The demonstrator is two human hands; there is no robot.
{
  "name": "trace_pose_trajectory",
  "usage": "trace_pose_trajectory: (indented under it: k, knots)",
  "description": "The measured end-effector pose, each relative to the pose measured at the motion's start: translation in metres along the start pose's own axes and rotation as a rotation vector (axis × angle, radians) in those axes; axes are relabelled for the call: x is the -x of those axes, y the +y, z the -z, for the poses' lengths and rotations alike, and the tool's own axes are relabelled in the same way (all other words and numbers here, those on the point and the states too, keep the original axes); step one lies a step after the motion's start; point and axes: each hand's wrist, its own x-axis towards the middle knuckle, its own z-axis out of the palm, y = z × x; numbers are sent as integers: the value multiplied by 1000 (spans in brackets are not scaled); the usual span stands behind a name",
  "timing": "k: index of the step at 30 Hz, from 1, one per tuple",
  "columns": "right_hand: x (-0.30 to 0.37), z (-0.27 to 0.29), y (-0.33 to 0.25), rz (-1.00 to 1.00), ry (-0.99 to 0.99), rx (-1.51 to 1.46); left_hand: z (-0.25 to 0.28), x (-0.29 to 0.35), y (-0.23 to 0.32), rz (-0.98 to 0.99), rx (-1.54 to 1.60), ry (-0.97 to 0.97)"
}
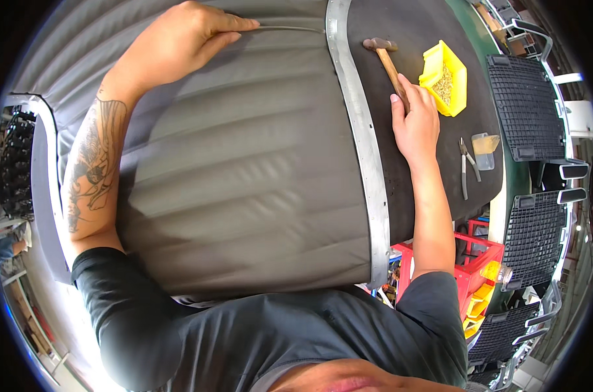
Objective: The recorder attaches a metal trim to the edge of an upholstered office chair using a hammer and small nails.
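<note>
My left hand (195,36) reaches to the far side of a dark grey ribbed cover (250,163). Its thumb and fingers pinch the end of a thin grey strip (290,28), which runs right to a curved metal rail (358,124). Whether the strip is loose or part of the cover, I cannot tell. To the right of the rail, my right hand (419,124) is closed round the wooden handle of a hammer (389,63), whose rusty head points away from me. Just beside that hand sits a yellow bin (458,88) holding many small brass-coloured pieces.
Pliers (466,166) and a small clear box (484,153) lie on the dark surface at right. Nearer me stands a red frame (466,281) with yellow bins (480,300) and a bottle (497,272). Black mesh panels (528,108) line the right side.
</note>
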Motion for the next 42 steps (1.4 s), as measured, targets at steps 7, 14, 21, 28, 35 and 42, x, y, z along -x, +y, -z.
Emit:
trace_pose_trajectory:
  k: [7,14,21,28,35,42]
  knots:
    - [0,0,2,41,46,-5,-28,9,-4,45,-148,92]
    - [-55,52,57,-17,203,389,-60,27,12,241,-138,250]
    - [-79,46,121,-29,-222,455,-56,23,9,318,-52,239]
    - [-82,50,133,-44,-139,377,-58,24,6,328,-50,247]
    - [-77,46,145,34,-50,515,-57,24,8,330,-60,228]
    - [-83,56,135,36,-36,379,-57,25,7,299,-73,263]
